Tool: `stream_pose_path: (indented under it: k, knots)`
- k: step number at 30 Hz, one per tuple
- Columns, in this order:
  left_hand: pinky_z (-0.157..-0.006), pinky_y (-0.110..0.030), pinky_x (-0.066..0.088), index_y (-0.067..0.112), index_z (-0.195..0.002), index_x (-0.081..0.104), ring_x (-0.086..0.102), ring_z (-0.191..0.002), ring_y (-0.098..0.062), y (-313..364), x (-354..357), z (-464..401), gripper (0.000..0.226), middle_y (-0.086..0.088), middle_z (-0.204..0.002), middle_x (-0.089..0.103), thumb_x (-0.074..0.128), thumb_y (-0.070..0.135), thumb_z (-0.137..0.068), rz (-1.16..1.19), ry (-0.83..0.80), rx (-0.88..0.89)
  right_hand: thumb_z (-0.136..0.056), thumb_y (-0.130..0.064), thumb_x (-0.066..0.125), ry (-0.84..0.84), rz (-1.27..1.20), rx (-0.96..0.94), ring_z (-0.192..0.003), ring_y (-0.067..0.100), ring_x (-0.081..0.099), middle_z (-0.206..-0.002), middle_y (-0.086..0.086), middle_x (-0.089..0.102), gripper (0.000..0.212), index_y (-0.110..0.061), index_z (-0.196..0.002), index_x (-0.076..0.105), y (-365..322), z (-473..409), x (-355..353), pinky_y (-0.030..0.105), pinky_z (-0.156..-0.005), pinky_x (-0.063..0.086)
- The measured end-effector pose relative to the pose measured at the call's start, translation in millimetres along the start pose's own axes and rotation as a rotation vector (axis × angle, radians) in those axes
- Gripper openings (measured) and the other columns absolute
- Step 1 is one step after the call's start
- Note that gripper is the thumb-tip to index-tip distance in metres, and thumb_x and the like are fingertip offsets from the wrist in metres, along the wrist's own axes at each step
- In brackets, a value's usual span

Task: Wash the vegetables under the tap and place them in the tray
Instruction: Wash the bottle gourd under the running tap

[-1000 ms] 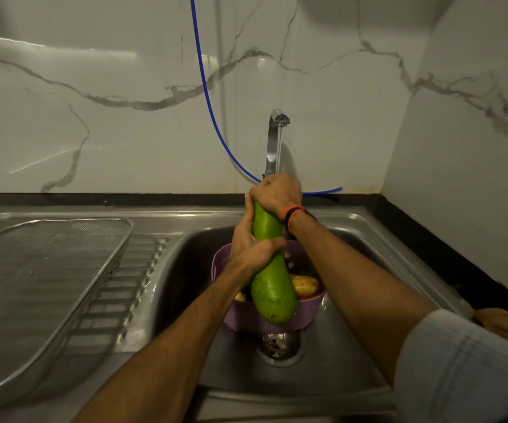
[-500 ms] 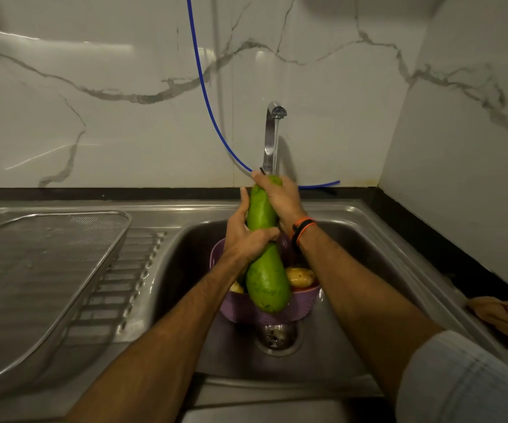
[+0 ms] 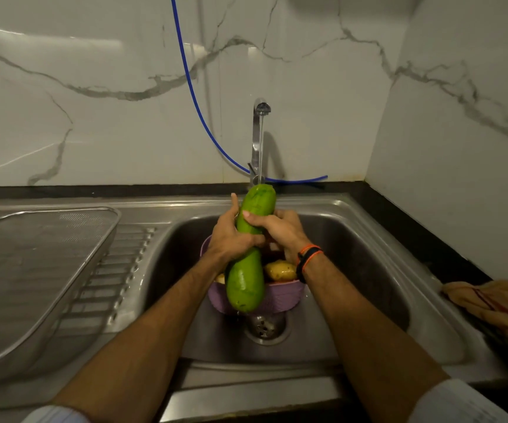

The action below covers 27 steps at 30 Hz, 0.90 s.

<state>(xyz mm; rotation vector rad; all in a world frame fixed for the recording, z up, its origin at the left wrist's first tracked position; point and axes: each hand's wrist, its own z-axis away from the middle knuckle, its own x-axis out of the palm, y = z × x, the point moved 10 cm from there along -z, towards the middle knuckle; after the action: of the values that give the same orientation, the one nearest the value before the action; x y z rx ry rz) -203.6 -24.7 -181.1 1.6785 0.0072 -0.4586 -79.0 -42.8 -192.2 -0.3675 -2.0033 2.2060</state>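
Both hands hold a long green gourd over the steel sink, its far end lifted up toward the tap and its thick near end hanging down in front of a purple basket. The left hand has its grip closed round the middle of the gourd from the left, fingers wrapped across the front and thumb raised along the side. The right hand grips the gourd from the right, just above the left hand, its fingers curled round the upper part. An orange and black band sits on the right wrist. The basket stands in the sink bowl just behind the drain and holds a yellowish potato, with other vegetables mostly hidden. A wire-mesh tray lies on the draining board at the left, well apart from the gourd. A blue hose runs down the marble wall behind the tap, and a tan cloth lies on the table at the right.
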Motion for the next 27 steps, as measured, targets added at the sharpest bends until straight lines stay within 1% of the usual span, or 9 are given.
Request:
stream_pose_path:
  k: [2, 4, 6, 11, 13, 15, 18, 23, 27]
  knots:
    - [-0.095, -0.05, 0.055, 0.023, -0.16, 0.008, 0.061, -0.114, -0.028, -6, -4, -1, 0.132, -0.007, -0.14, 0.052, 0.088, 0.019, -0.055, 0.03, 0.003, -0.053, -0.072, -0.032, 0.085, -0.006, -0.146, 0.015, -0.069, 0.016, 0.072, -0.091, 0.006, 0.075, 0.037, -0.01, -0.096, 0.07, 3, 0, 2, 0.03, -0.053, 0.057]
    - [-0.091, -0.051, 0.057, 0.019, -0.155, 0.029, 0.065, -0.11, -0.027, -12, -6, -1, 0.121, -0.004, -0.136, 0.056, 0.092, 0.026, -0.052, 0.115, -0.014, -0.095, -0.077, -0.026, 0.082, 0.007, -0.236, 0.043, -0.064, 0.015, 0.071, -0.091, 0.008, 0.075, 0.028, -0.008, -0.096, 0.069, 6, 1, 3, 0.024, -0.047, 0.051]
    - [-0.088, -0.05, 0.059, 0.019, -0.14, 0.051, 0.069, -0.104, -0.025, -14, -9, -3, 0.109, -0.005, -0.129, 0.064, 0.094, 0.038, -0.041, 0.117, -0.023, -0.092, -0.078, -0.023, 0.081, 0.037, -0.31, 0.064, -0.068, 0.019, 0.072, -0.091, 0.011, 0.075, 0.028, -0.006, -0.097, 0.069, 8, 1, 2, 0.027, -0.051, 0.053]
    - [-0.091, -0.047, 0.058, 0.011, -0.119, 0.068, 0.073, -0.097, -0.025, -32, -22, -2, 0.084, -0.007, -0.107, 0.076, 0.094, 0.042, -0.045, 0.056, -0.109, -0.181, -0.081, -0.017, 0.079, 0.078, -0.49, 0.082, -0.08, 0.024, 0.072, -0.089, 0.012, 0.074, 0.019, -0.008, -0.09, 0.066, 9, -1, 2, 0.038, -0.069, 0.06]
    - [-0.092, -0.046, 0.058, 0.012, -0.117, 0.069, 0.073, -0.098, -0.025, -43, -21, 2, 0.087, -0.008, -0.106, 0.076, 0.094, 0.045, -0.04, 0.032, -0.2, -0.246, -0.08, -0.014, 0.079, 0.101, -0.553, 0.099, -0.078, 0.023, 0.072, -0.087, 0.011, 0.072, 0.019, -0.007, -0.09, 0.064, 12, -2, 2, 0.041, -0.072, 0.06]
    - [-0.09, -0.044, 0.058, 0.012, -0.116, 0.07, 0.073, -0.1, -0.027, -51, -26, 1, 0.084, -0.009, -0.107, 0.076, 0.094, 0.045, -0.042, 0.025, -0.207, -0.278, -0.079, -0.013, 0.08, 0.137, -0.623, 0.122, -0.075, 0.023, 0.071, -0.091, 0.014, 0.071, 0.027, -0.003, -0.099, 0.064, 16, -3, 1, 0.04, -0.065, 0.06]
    - [-0.079, -0.042, 0.06, 0.014, -0.111, 0.072, 0.072, -0.097, -0.028, -56, -36, 2, 0.061, -0.01, -0.105, 0.076, 0.093, 0.036, -0.058, 0.054, -0.142, -0.312, -0.079, -0.01, 0.079, 0.216, -0.735, 0.125, -0.082, 0.025, 0.067, -0.103, 0.015, 0.068, 0.041, -0.002, -0.114, 0.058, 17, -3, -8, 0.036, -0.055, 0.055]
    - [-0.07, -0.038, 0.062, 0.002, -0.116, 0.067, 0.067, -0.108, -0.029, -60, -24, 4, 0.068, -0.017, -0.121, 0.066, 0.091, 0.023, -0.056, 0.395, -0.09, -0.415, -0.081, -0.01, 0.077, 0.354, -0.901, 0.134, -0.114, 0.035, 0.06, -0.126, 0.02, 0.06, 0.043, -0.006, -0.116, 0.051, 24, -7, -34, 0.046, -0.079, 0.053]
    - [-0.076, -0.034, 0.061, -0.004, -0.125, 0.06, 0.062, -0.119, -0.033, -54, -14, -7, 0.047, -0.019, -0.127, 0.063, 0.074, 0.0, -0.08, 0.684, 0.037, -0.347, -0.082, -0.015, 0.077, 0.484, -0.993, 0.144, -0.12, 0.037, 0.055, -0.132, 0.02, 0.053, 0.066, -0.003, -0.135, 0.039, 34, -9, -53, 0.05, -0.089, 0.052]
